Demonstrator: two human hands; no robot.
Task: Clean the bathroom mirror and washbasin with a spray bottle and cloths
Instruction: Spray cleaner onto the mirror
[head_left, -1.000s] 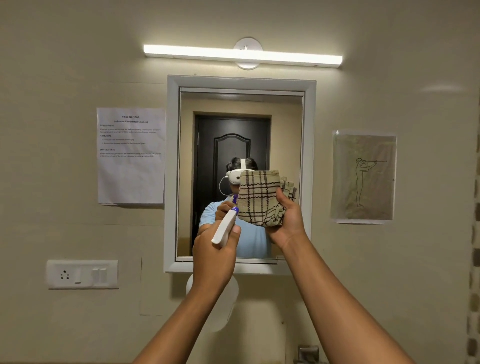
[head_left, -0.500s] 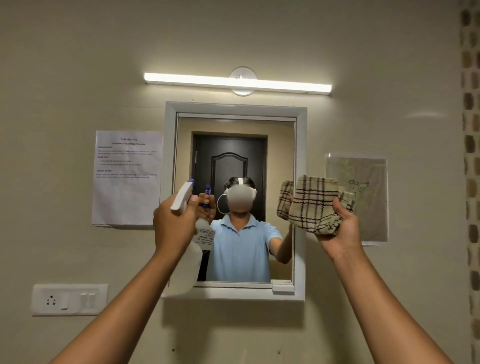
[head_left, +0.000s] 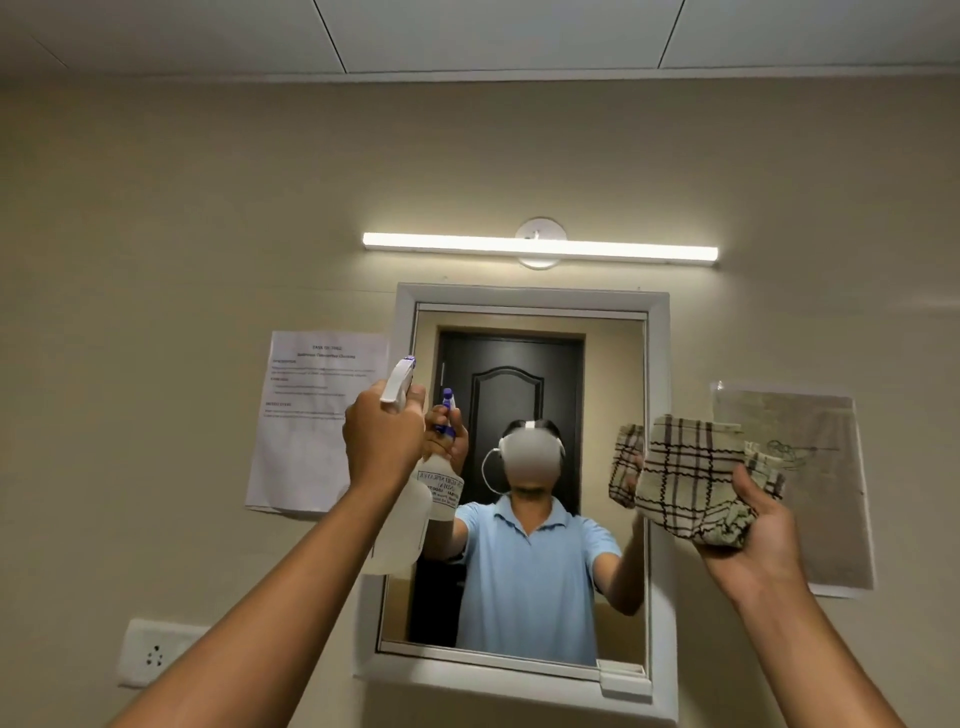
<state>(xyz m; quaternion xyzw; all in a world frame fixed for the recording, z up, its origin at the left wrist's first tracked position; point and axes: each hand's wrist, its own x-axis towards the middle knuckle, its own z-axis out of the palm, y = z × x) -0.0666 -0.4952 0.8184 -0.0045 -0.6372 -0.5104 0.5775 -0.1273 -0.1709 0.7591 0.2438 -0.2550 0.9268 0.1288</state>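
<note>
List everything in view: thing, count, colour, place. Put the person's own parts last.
mirror: one, white frame, on the wall at centre
tube light: one, white, lit, above the mirror
printed sheet: one, white, on the wall left of the mirror
drawing: one, beige, on the wall right of the mirror
socket plate: one, white, on the wall at lower left
spray bottle: one, clear with white and purple head, held up at the mirror's left edge
cloth: one, beige with dark checks, held up at the mirror's right edge
left hand: grips the spray bottle
right hand: holds the cloth
</note>
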